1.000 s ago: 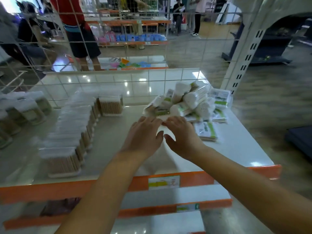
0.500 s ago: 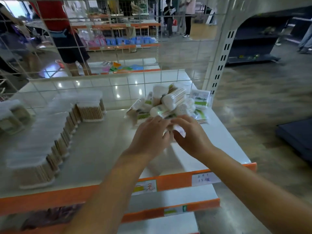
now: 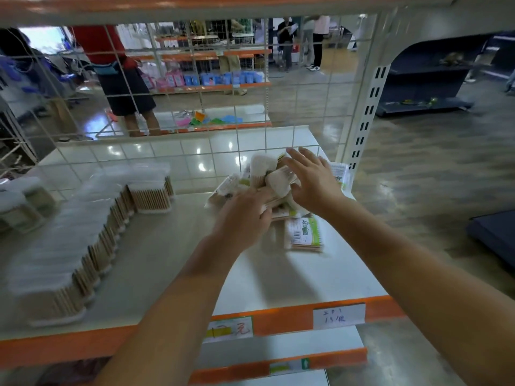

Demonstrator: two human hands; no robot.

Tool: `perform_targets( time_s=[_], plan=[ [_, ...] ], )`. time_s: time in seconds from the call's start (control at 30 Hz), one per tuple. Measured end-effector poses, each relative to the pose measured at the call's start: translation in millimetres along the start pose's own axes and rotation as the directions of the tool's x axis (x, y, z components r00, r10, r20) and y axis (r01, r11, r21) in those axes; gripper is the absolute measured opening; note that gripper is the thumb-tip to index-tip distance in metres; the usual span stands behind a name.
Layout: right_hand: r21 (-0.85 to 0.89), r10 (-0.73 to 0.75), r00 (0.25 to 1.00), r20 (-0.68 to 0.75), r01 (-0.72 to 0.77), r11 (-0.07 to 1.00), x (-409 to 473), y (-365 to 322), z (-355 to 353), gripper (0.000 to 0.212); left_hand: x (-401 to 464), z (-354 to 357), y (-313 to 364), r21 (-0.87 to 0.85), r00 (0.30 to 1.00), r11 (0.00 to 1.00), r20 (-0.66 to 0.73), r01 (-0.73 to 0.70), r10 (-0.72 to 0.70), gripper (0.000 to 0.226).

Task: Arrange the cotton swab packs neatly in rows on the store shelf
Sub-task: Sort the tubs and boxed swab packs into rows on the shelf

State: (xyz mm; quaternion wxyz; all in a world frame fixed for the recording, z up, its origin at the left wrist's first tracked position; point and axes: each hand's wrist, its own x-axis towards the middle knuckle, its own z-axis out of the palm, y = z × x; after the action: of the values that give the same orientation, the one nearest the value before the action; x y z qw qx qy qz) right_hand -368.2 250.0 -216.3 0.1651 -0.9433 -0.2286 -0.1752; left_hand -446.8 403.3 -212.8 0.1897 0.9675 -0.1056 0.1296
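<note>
Centrally, a loose pile of swab packs [image 3: 267, 185] lies on the white shelf [image 3: 320, 274], toward its right rear, just in front of the wire grid [image 3: 195, 129]. Left hand [image 3: 242, 218]: palm down on the near left side of the pile, fingers straight and close together, resting on the packs. Right hand [image 3: 312, 179]: fingers spread, lying over the far right side of the pile; whether it grips anything cannot be told. One flat pack with a green label [image 3: 303, 232] lies apart at the near edge of the pile, just right of the left hand. Another flat pack [image 3: 341, 174] shows behind the right hand. Along the left of the shelf, clear boxes of wooden-stemmed swabs [image 3: 83, 235] stand in a row that bends at the rear. Two price tags [image 3: 338, 316] sit on the orange front rail [image 3: 278, 324]. Beyond the grid, people stand in the aisle [image 3: 122, 79].
</note>
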Motion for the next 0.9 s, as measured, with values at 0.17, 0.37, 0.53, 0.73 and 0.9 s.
perform_targets(
  time_s=[0.17, 0.37, 0.53, 0.73, 0.9],
  plan=[
    [0.042, -0.029, 0.999, 0.017, 0.028, 0.999, 5, 1, 4, 0.053, -4, 2, -7, -0.041, 1.000, 0.999, -0.018, -0.004, 0.004, 0.034],
    [0.026, -0.095, 0.995, -0.025, 0.096, 0.995, -3, 4, 3, 0.045, -9, 4, -10, -0.063, 0.999, 0.997, 0.000, 0.032, -0.032, 0.026],
    [0.021, -0.144, 0.988, -0.061, 0.146, 0.989, -10, 6, 5, 0.041, -14, 6, -9, -0.080, 1.000, 0.997, 0.003, 0.022, -0.022, 0.024],
    [0.115, -0.159, 0.973, -0.167, 0.180, 0.977, -19, -3, 3, 0.035, -16, -2, -8, -0.106, 0.999, 0.994, -0.016, 0.041, -0.043, 0.031],
    [0.271, -0.053, 0.985, -0.164, 0.097, 0.958, -33, -14, 1, 0.038, -19, -4, -9, -0.176, 0.998, 0.983, -0.023, 0.058, -0.063, 0.032]
  ],
)
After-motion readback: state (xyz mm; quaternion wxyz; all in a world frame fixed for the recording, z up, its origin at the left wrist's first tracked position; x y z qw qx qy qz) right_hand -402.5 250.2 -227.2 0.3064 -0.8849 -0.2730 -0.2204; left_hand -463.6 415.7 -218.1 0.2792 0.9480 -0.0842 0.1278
